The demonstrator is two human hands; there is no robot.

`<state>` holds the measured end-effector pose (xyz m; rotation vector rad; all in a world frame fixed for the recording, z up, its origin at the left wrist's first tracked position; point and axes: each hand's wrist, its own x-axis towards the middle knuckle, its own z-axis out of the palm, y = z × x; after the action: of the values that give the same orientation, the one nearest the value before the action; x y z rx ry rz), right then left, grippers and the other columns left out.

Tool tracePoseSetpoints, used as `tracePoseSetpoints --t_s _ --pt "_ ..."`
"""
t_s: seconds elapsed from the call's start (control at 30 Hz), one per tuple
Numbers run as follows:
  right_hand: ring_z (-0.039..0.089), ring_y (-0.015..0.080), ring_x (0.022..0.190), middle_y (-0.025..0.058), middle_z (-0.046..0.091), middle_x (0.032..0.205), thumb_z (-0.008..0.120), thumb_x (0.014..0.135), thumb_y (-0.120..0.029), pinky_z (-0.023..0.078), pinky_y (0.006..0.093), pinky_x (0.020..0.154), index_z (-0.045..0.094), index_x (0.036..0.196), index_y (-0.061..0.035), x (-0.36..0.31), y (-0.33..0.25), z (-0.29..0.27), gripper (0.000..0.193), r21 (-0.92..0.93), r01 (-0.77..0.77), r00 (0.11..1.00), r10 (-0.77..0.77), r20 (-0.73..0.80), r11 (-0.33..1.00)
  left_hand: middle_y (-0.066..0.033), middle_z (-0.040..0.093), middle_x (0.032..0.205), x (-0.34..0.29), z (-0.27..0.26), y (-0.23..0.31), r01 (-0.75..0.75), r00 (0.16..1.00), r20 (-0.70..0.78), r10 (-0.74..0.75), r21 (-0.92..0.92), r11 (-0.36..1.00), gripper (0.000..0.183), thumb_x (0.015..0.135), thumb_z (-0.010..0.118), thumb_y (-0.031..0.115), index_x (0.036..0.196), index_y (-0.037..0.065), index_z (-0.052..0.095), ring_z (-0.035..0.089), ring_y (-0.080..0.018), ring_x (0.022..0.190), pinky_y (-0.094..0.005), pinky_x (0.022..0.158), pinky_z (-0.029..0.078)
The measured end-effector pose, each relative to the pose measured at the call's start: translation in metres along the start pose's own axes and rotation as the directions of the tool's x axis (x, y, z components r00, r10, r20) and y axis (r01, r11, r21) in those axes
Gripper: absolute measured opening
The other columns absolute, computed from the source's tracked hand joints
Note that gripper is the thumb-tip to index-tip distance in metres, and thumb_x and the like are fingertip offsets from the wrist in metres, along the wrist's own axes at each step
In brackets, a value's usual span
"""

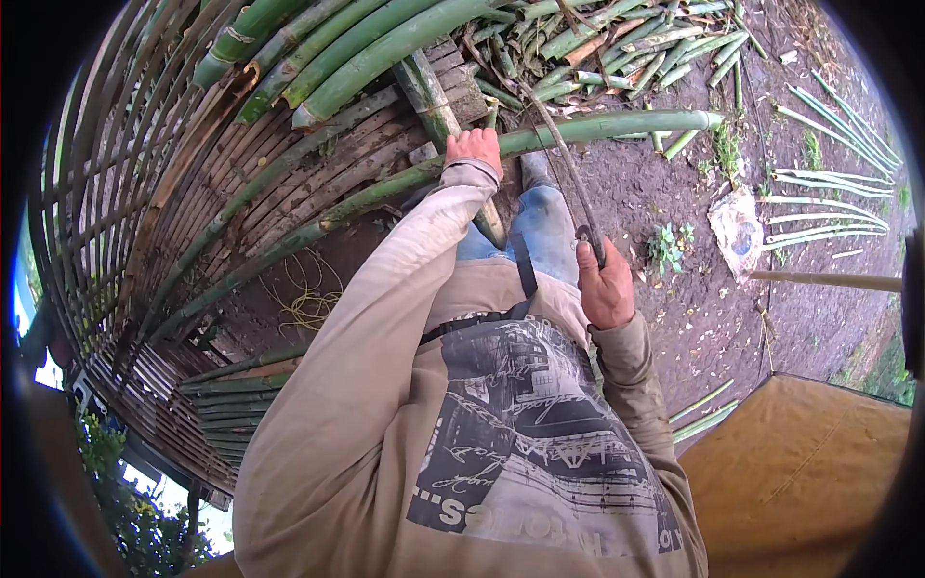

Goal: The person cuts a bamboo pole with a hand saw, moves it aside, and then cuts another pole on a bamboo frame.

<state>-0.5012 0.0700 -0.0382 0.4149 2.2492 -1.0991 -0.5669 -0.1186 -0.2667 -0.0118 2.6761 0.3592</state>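
Note:
A long green bamboo pole [617,125] lies across in front of me, from the slatted structure at the left to its cut end at the right. My left hand [473,150] is closed on it near the middle, fingers wrapped over the top. In my right hand [605,287] is the dark handle of a saw [568,169] with a slim, bowed frame and a thin blade. The saw slants up and left across the pole, right of my left hand. Whether its blade touches the bamboo I cannot tell. A post [424,91] stands under the pole, between my legs.
Thick bamboo poles [376,58] rest at the upper left beside a slatted structure [106,173]. Cut bamboo pieces [646,48] are heaped ahead; thin strips [829,207] lie at right. Yellow cord [308,303] lies on the ground. A brown tarp [800,472] is at lower right.

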Motion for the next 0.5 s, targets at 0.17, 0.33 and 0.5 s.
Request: tracePoseSetpoints --t_s 0.17,0.33,0.5 --pt "0.053 0.0393 0.058 0.0208 0.053 0.065 0.053 0.096 -0.035 0.039 0.0441 0.054 0.054 0.090 -0.0009 -0.002 -0.006 -0.001 0.035 -0.057 0.039 0.995 -0.044 -0.085 0.998 -0.0072 0.065 0.096 0.006 -0.007 -0.001 -0.021 0.999 0.041 0.023 -0.036 0.999 0.025 0.071 0.065 0.016 0.094 0.012 0.058 0.062 -0.0271 0.096 -0.0449 0.086 0.042" --pt "0.054 0.0418 0.059 0.0224 0.054 0.066 0.056 0.094 -0.023 0.041 0.0446 0.054 0.055 0.087 -0.0006 -0.022 -0.016 -0.007 0.023 -0.029 -0.023 0.999 0.022 -0.025 0.999 -0.0058 0.066 0.082 0.006 0.003 -0.012 -0.035 0.999 -0.023 0.034 -0.068 0.997 0.011 0.077 0.058 0.016 0.088 0.013 0.060 0.064 -0.0259 0.083 -0.0418 0.083 0.040" --pt "0.056 0.0478 0.070 0.0262 0.058 0.073 0.054 0.095 -0.031 0.044 0.0472 0.058 0.055 0.085 0.0001 0.084 0.011 0.041 0.032 -0.089 -0.020 0.996 0.012 -0.089 0.996 -0.0061 0.067 0.087 0.009 -0.002 -0.004 -0.057 0.996 0.056 0.064 -0.115 0.992 0.022 0.070 0.067 0.018 0.090 0.014 0.059 0.065 -0.0263 0.089 -0.0423 0.083 0.039"
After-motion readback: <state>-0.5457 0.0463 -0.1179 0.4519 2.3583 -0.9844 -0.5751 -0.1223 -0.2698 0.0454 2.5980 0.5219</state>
